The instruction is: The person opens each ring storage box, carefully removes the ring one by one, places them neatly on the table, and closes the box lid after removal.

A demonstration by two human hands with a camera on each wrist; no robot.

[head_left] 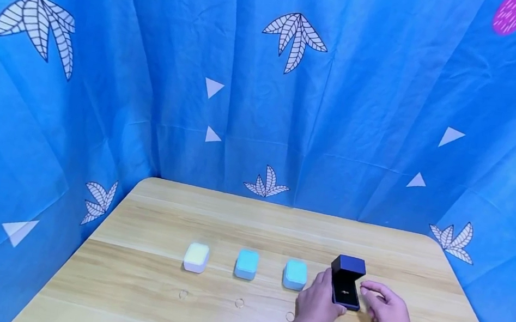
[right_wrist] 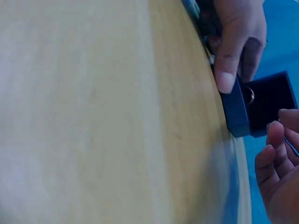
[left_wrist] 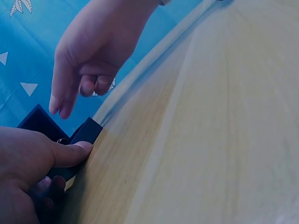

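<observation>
A dark blue ring box (head_left: 351,264) stands on the table with its lid raised. A ring (head_left: 345,292) sits in its black lining, and the same ring (right_wrist: 251,95) shows upright in the right wrist view. My left hand (head_left: 318,308) grips the box from its left side, thumb along the front edge. Just to the right of the box, my right hand (head_left: 387,314) hovers with bent, relaxed fingers and nothing between them. In the left wrist view the right hand (left_wrist: 96,46) is above the box (left_wrist: 86,130), fingers pointing down.
A white box (head_left: 196,258) and two turquoise boxes, one in the middle (head_left: 246,264) and one beside my left hand (head_left: 295,274), stand closed in a row. Before them lie thin rings: left (head_left: 183,294), middle (head_left: 239,303) and right (head_left: 290,316). A blue curtain (head_left: 266,101) surrounds the wooden table (head_left: 150,256).
</observation>
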